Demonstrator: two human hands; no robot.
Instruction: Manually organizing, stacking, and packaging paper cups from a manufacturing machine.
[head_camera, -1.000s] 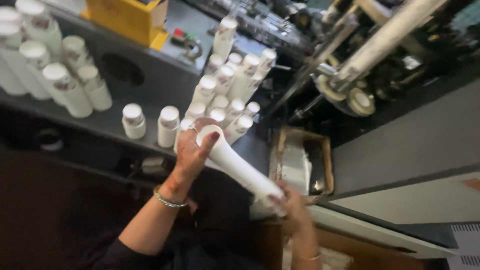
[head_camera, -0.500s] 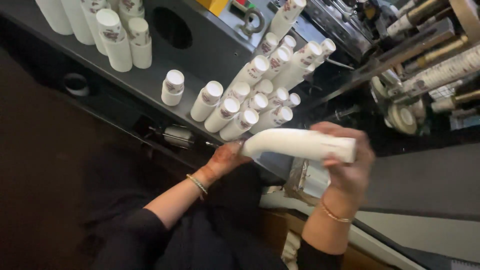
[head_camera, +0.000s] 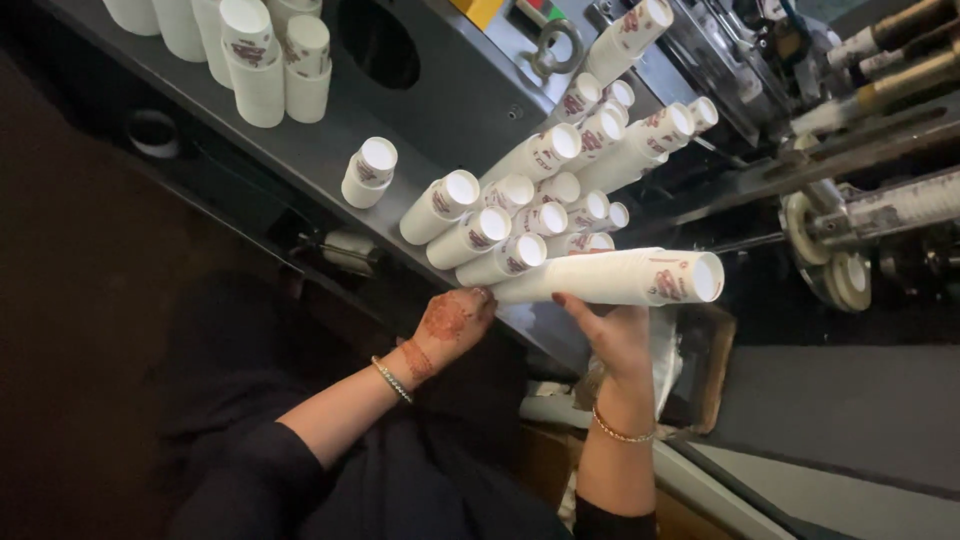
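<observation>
A long stack of nested white paper cups (head_camera: 610, 277) with a red print lies level in front of me. My right hand (head_camera: 615, 335) supports it from below, near its middle. My left hand (head_camera: 455, 318), with reddish patterns on its back, cups the stack's closed end. Just beyond the stack, many more cup stacks (head_camera: 545, 205) stand leaning together on the dark grey machine table (head_camera: 320, 150).
Upright cup stacks (head_camera: 265, 60) stand at the table's far left, and one short stack (head_camera: 368, 172) stands alone. A round hole (head_camera: 378, 42) opens in the table. Machine rollers and rods (head_camera: 860, 210) fill the right side. A box (head_camera: 700, 365) sits under my right hand.
The stack has swung from slanting to level and risen toward the standing stacks. My left hand has gone from its upper end to its closed end, and my right hand has shifted under its middle.
</observation>
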